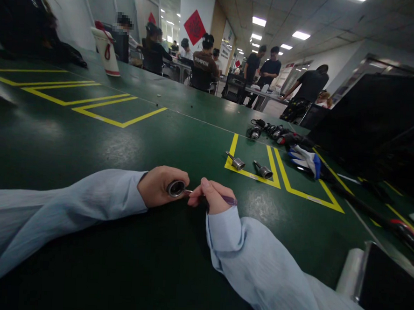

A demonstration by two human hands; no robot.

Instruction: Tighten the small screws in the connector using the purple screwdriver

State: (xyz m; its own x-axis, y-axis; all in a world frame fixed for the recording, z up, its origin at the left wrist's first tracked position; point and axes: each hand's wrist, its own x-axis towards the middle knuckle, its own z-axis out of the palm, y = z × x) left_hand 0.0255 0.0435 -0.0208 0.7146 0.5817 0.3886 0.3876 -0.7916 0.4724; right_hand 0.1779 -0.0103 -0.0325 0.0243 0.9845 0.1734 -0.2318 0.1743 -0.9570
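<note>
Over the near surface (270,210), the left hand (159,185) has its grip around a metal cup (176,188); the right hand (215,196) pinches a purple item (231,201). The cup looks stiff, weighty, perhaps slick; its outer wall seems the best hold. 2 similar cups (239,164) lie farther right.

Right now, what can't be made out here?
All in the head view:
Metal cup's outer wall: mostly covered by the left hand.
Purple handle: mostly covered by the right hand.
Tape label: too small to read.
Dark panel, lower right: cut off by frame edge.
</note>
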